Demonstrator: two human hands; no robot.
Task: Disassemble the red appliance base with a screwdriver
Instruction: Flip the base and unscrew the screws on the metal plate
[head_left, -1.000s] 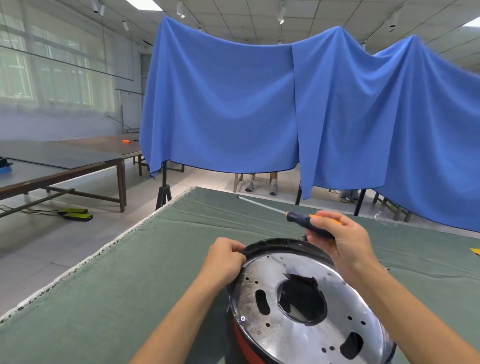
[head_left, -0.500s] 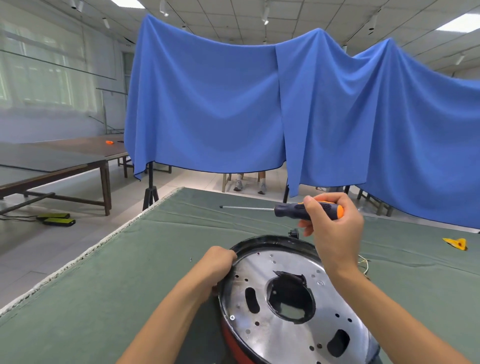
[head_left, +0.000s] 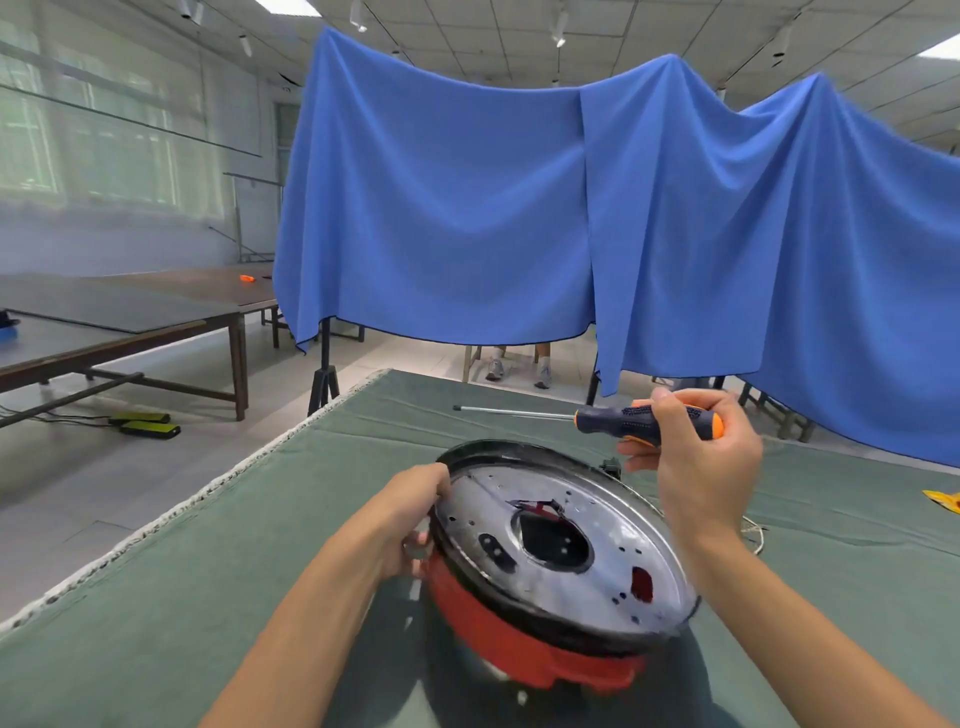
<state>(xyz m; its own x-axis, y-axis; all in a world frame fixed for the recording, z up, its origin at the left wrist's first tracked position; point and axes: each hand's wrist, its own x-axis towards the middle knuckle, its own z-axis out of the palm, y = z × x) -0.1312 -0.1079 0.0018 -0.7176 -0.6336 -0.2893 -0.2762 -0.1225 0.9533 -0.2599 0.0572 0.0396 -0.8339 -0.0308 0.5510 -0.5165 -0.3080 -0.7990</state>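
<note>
The red appliance base (head_left: 524, 642) is tilted up off the green table, its silver metal plate (head_left: 587, 566) with a black rim facing me. The plate has a large middle hole and several small holes. My left hand (head_left: 410, 514) grips the base's left rim, fingers curled over the edge. My right hand (head_left: 696, 462) holds a screwdriver (head_left: 613, 420) by its black and orange handle, above the base's far right rim. The steel shaft points left and lies level, clear of the plate.
The green cloth table (head_left: 208, 571) has its left edge running diagonally. A thin wire (head_left: 753, 535) lies right of the base and a yellow object (head_left: 943, 500) sits at the far right. Blue drapes (head_left: 519, 218) hang behind; a person's feet (head_left: 517, 370) show beneath.
The base has been tipped up by my left hand, showing more of its red side. My right hand with the screwdriver has risen and shifted right.
</note>
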